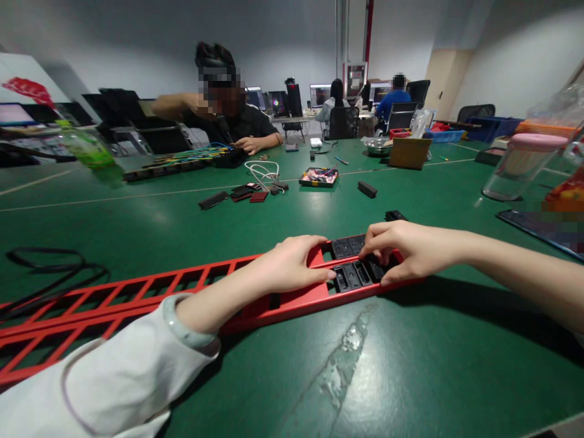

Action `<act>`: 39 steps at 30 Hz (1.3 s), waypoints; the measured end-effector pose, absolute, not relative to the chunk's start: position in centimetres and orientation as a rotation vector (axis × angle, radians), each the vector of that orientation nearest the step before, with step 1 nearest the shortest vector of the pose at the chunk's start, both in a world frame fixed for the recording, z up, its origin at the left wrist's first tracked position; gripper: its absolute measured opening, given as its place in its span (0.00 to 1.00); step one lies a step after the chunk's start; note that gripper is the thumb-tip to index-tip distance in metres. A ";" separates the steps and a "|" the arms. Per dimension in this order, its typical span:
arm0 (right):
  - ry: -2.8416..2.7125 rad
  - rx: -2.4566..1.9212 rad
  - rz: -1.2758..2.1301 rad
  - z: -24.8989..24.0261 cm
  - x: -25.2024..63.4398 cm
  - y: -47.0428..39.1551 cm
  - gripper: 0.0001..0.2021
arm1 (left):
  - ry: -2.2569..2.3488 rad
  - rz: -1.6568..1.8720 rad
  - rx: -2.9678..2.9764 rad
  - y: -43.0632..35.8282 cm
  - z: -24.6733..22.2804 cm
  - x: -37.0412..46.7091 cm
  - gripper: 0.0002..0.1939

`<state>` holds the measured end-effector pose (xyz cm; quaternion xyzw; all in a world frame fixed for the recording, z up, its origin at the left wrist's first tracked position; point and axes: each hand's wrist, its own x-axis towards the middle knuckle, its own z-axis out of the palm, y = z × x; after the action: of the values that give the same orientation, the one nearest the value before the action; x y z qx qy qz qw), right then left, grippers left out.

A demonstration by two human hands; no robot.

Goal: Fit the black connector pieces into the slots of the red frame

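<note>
A long red slotted frame [292, 298] lies across the table from the left edge to below my hands. My left hand [292, 263] straddles it, thumb on the near side and fingers bent over the far side, holding it. Two rows of black plastic modules with recessed faces [352, 275] fill slots at the frame's right end. My right hand [401, 250] bends over this end, with thumb and fingers around a black module [376, 270] that is partly hidden beneath them. Just beyond the right hand lies a loose black block [395, 216].
Across the green table [283, 389], a person works at a wired black strip [182, 163]. Further out are a parts tray [318, 177], a black block [367, 189], white cable [262, 173] and dark pieces [214, 200]. A pink-lidded cup [520, 167] stands right; a black strap [55, 261] lies left.
</note>
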<state>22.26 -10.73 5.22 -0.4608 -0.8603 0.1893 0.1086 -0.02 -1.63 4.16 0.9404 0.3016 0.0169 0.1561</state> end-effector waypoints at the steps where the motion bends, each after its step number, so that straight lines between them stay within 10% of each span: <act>1: -2.523 -1.343 0.567 5.2 22.1 -10.8 0.19 | 0.870 0.044 2.692 -1.6 4.2 0.0 0.32; 39: -2.337 -1.509 0.595 4.3 21.3 -11.0 0.17 | 0.869 0.044 2.695 -1.5 4.0 0.0 0.33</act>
<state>21.34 -11.04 4.26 -0.5245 -0.8125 0.2068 0.1481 0.00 -1.47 4.05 0.9403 0.3031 0.0152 0.1541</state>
